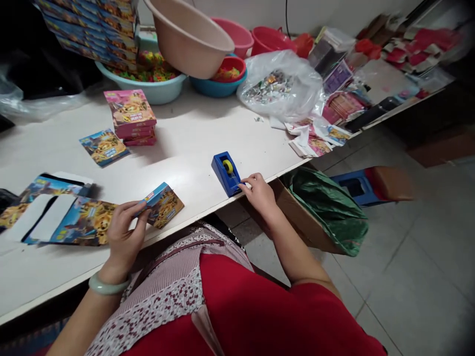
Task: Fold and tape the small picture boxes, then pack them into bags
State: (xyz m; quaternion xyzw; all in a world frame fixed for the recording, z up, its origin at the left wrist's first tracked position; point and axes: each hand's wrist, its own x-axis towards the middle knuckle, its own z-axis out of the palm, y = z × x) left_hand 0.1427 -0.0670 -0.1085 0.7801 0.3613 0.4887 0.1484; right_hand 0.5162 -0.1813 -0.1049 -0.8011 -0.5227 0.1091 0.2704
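Observation:
Between the thumb and fingers of my left hand point(126, 232) is a small blue and yellow printed box point(165, 206), held by its left end over the table's front edge. My right hand point(260, 195) pinches at the front end of a blue tape dispenser point(224, 174), where the tape comes off; the strip itself is too small to make out. A yellow roll of tape point(227, 166) sits inside the dispenser. Left of my left hand lie flat, unfolded printed cartons point(79, 222). Another blue box point(104, 147) lies beside a stack of pink boxes point(131, 111).
Behind stand a tall stack of blue boxes point(92, 29), a light blue basin point(163, 91) and a tilted beige basin point(193, 42). A clear plastic bag point(297, 79) of small packets sits at the back. Below the edge is a carton with a green liner point(322, 207), near a stool point(356, 185).

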